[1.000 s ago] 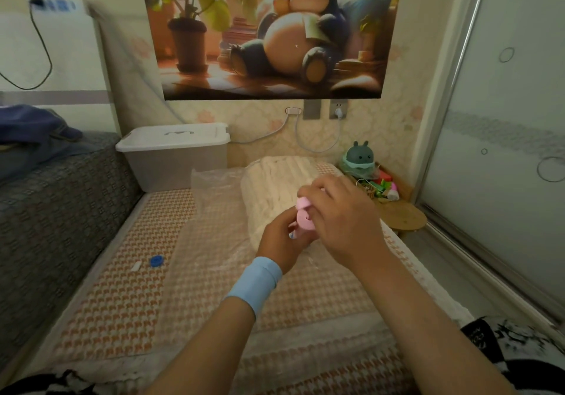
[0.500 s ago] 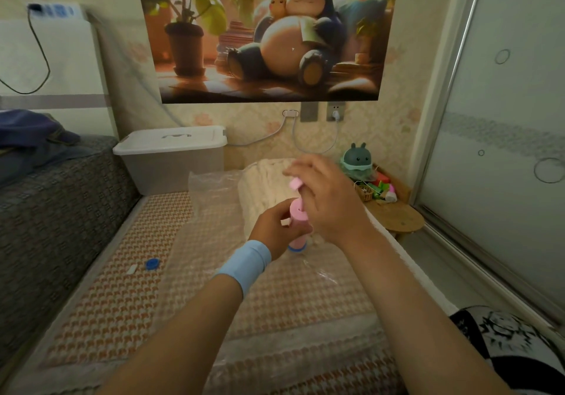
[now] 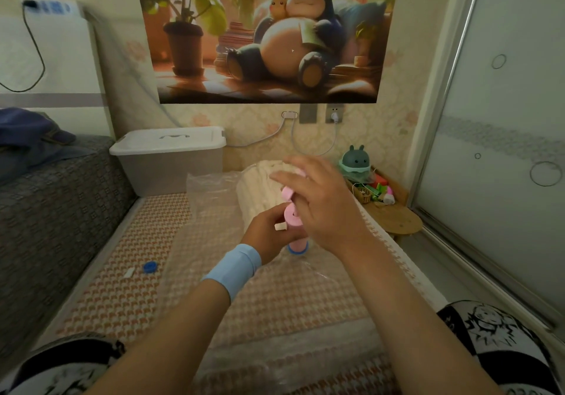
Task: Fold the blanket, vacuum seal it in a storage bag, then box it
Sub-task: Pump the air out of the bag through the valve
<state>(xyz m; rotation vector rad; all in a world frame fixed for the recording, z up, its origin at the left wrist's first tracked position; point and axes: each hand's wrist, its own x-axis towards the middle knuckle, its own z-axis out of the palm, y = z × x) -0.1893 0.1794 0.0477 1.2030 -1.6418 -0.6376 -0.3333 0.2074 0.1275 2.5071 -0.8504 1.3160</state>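
A cream folded blanket lies inside a clear plastic storage bag spread on the patterned bed mat. A pink hand pump with a blue base stands upright on the bag just in front of the blanket. My left hand, with a light blue wristband, grips the pump's body. My right hand is above it and holds the pink handle, which is drawn up out of the body. Both hands hide most of the pump.
A lidded white storage box stands at the back left against the wall. A blue cap and a small white clip lie on the mat to the left. A wooden stool with toys stands right, beside a glass door. A grey sofa borders the left.
The pump has gone from tilted in both hands to upright on the bag. My right hand has lifted the handle upward while my left hand keeps hold of the body.
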